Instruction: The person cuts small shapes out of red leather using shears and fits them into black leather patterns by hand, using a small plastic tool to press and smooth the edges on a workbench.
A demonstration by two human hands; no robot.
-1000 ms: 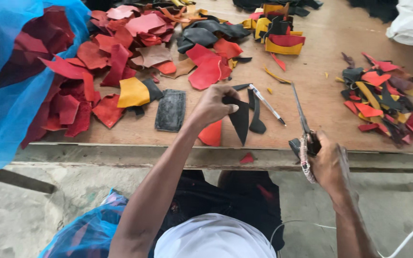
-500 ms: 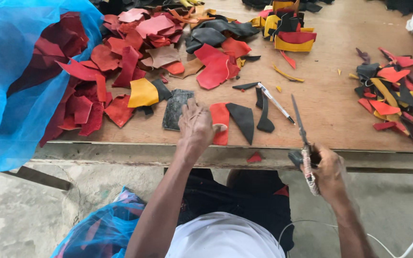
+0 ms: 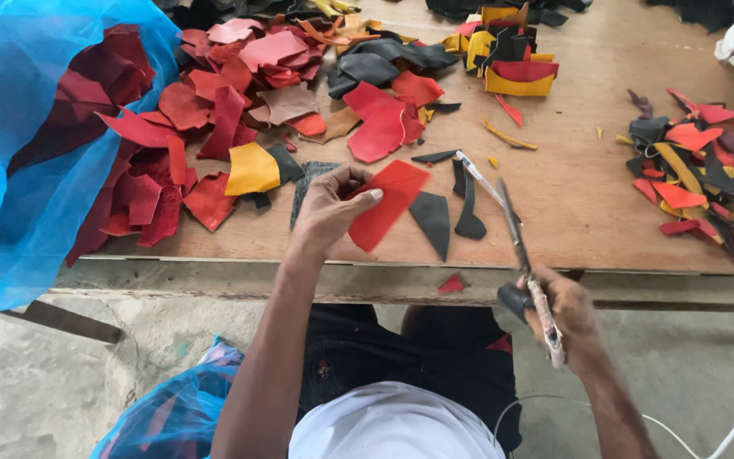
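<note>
Wooden workbench (image 3: 571, 204) is running left to right, its near edge facing the seated person. Left hand (image 3: 326, 208) is pinching a red leather piece (image 3: 388, 202), thumb on top and fingers curled under, lifting its near left corner off the board, seemingly to bring it to the blades. Right hand (image 3: 564, 314) is wrapping the handles of scissors (image 3: 516, 238), fingers clamped, blades shut or nearly so, tips pointing far, parked off the near edge. Dark offcuts (image 3: 448, 217) are lying just right of the red piece. Red scrap heap (image 3: 214, 127) is sitting far left by a blue mesh bag (image 3: 36, 127); trimmed mixed bits (image 3: 707, 170) are gathering far right, sorted apart.
</note>
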